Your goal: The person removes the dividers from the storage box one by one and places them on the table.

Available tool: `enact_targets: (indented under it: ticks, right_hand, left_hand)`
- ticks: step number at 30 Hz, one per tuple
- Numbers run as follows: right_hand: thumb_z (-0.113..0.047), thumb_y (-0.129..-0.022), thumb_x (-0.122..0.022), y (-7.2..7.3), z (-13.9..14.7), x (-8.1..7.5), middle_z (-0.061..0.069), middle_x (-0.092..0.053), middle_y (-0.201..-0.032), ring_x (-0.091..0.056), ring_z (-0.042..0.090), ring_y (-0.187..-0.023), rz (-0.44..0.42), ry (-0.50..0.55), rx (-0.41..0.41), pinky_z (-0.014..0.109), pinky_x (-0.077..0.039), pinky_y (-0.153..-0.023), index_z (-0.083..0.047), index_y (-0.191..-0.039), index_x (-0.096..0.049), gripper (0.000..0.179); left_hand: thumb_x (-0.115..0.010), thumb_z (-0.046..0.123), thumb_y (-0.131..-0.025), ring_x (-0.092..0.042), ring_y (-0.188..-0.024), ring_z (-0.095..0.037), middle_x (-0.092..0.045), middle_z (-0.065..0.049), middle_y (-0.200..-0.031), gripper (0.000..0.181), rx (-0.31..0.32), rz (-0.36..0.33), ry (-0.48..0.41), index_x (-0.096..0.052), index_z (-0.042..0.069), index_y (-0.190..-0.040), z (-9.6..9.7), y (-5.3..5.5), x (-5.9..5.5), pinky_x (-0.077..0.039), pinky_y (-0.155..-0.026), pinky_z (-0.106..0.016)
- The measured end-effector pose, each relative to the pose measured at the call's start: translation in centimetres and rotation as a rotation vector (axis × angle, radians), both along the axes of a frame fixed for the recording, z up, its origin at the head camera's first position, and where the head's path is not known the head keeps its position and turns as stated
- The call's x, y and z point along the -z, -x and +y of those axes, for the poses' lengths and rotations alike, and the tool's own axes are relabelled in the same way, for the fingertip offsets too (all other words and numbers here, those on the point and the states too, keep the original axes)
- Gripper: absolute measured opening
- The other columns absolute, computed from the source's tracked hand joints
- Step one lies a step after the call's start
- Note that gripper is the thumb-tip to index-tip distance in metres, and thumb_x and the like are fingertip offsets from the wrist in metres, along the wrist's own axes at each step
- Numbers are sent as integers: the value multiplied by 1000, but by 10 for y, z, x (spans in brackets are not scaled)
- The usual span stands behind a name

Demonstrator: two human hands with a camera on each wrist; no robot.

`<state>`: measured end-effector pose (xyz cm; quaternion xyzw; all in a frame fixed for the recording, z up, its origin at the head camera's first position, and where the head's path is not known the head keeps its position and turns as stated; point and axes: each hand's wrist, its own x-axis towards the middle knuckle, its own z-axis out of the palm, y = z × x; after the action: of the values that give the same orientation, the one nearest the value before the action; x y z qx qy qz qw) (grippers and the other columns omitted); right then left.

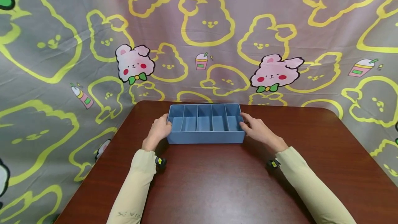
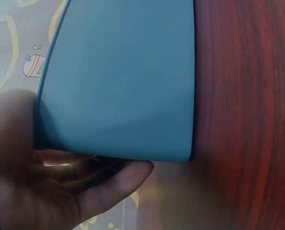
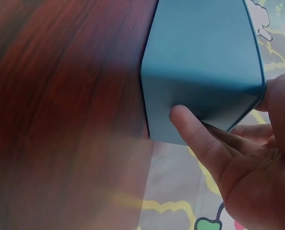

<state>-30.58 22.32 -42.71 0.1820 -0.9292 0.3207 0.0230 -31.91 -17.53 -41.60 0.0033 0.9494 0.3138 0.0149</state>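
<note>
A blue plastic organizer box (image 1: 206, 137) stands at the far side of the table, its long side facing me. Thin upright dividers split it into several compartments in a row, and their bare floors show. My left hand (image 1: 159, 129) grips the left end, thumb at the rim and fingers along the outer wall. At the right end my right hand (image 1: 259, 130) holds the box the same way, with the thumb over the rim. In the right wrist view, fingers (image 3: 199, 136) lie against the box's end wall. The left wrist view shows the smooth blue outer side (image 2: 118, 81) beside the left hand.
The dark reddish-brown wooden table (image 1: 211, 182) has rounded far corners. A curtain (image 1: 217, 27) with yellow outlines and cartoon animal heads hangs close behind its back edge and along the left. Small black devices (image 1: 160, 162) sit at both wrists, by the pale sleeves.
</note>
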Motion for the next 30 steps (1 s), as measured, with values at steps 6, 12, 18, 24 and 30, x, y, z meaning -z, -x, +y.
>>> enact_targets:
  ticks: [6, 12, 18, 24, 30]
  right_hand:
    - [-25, -100, -54, -1, -1, 0, 19, -66, -115, -68, 17, -78, 8, -1, -5, 33, -59, -68, -4, -148, -37, 54]
    - [-23, -100, -53, -2, -2, -2, 20, -66, -117, -69, 17, -76, 13, -20, 3, 34, -59, -69, -4, -148, -37, 54]
    - [-23, -100, -52, -2, 0, -4, 20, -66, -118, -69, 18, -78, 13, -33, 8, 35, -59, -70, -6, -148, -38, 53]
    - [-21, -99, -53, -2, 4, -4, 22, -64, -122, -70, 17, -80, 9, -47, 15, 37, -60, -72, -4, -148, -38, 53]
    - [-21, -99, -53, -2, 10, -6, 26, -62, -127, -70, 18, -81, 6, -61, 2, 39, -59, -75, -2, -148, -37, 54]
  left_hand:
    - [-38, 20, -102, -51, -129, -42, -46, -23, -148, 53, -3, 5, 3, -32, -1, -150, -1, -1, 0, -43, -104, -57]
    - [-38, 20, -101, -52, -127, -41, -46, -23, -147, 54, -5, 5, 10, -31, 0, -150, 0, -1, 1, -44, -102, -56]
    - [-39, 20, -101, -55, -125, -41, -48, -23, -145, 53, 2, 21, 7, -33, -1, -149, 1, -1, 2, -45, -101, -55]
    - [-39, 19, -101, -54, -126, -41, -48, -24, -145, 52, 15, 43, 18, -33, -2, -148, 4, -2, 1, -46, -101, -55]
    - [-40, 20, -101, -52, -129, -40, -47, -22, -147, 53, 13, 42, 18, -33, -1, -149, 9, -1, 2, -44, -103, -54]
